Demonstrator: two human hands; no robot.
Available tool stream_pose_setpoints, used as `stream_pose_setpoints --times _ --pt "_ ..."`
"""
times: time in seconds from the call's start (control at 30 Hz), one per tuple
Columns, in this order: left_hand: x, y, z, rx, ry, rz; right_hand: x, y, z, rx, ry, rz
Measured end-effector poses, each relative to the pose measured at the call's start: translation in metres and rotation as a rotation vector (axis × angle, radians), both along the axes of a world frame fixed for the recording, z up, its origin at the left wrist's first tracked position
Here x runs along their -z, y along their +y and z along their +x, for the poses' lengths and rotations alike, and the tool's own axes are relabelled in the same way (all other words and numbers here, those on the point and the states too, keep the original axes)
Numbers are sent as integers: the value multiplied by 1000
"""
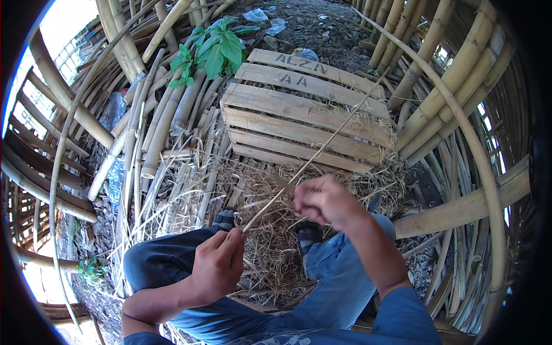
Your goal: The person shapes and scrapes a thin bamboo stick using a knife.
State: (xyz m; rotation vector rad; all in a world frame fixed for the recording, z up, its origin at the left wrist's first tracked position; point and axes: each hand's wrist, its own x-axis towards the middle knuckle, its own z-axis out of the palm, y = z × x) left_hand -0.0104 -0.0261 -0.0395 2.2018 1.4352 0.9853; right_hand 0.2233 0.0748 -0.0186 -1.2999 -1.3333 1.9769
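Note:
My left hand (pixel 218 260) is closed round the near end of a long, thin bamboo strip (pixel 335 133). From that fist the strip slants up and to the right, passing over a wooden crate. In my right hand (pixel 329 202) is a knife (pixel 282 183), its short brownish blade pointing left toward the strip; the handle is hidden by my fingers. Whether the blade touches the strip I cannot tell. Below both hands, a heap of curled bamboo shavings (pixel 267 253) lies between my knees.
The slatted wooden crate (pixel 307 109) stands just ahead. Bamboo poles (pixel 167 123) and a leafy green plant (pixel 221 49) are at the left. At the right, thick bamboo poles (pixel 445 109) lean beside a horizontal bamboo pole (pixel 454 210). Plastic scraps (pixel 276 26) litter the far ground.

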Motion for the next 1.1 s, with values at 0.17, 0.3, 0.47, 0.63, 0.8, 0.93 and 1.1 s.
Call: stream_pose_setpoints --times 0.17,0.3,0.47,0.63,0.8,0.93,1.1 --pt "0 -4 0 37 0 -3 -11 42 68 392 113 109" --pt "2 -5 -1 36 16 -5 1 28 50 243 65 102" --pt "-6 -8 5 -28 11 -45 -8 28 52 108 57 56" --pt "-1 -11 4 66 29 -17 -5 55 97 475 39 63" --pt "-4 -13 3 46 58 -40 3 37 66 269 -1 72" --pt "-7 -15 1 58 51 -23 -2 66 130 440 60 120" --pt "1 -16 -2 21 81 -72 -5 35 68 105 -77 111"
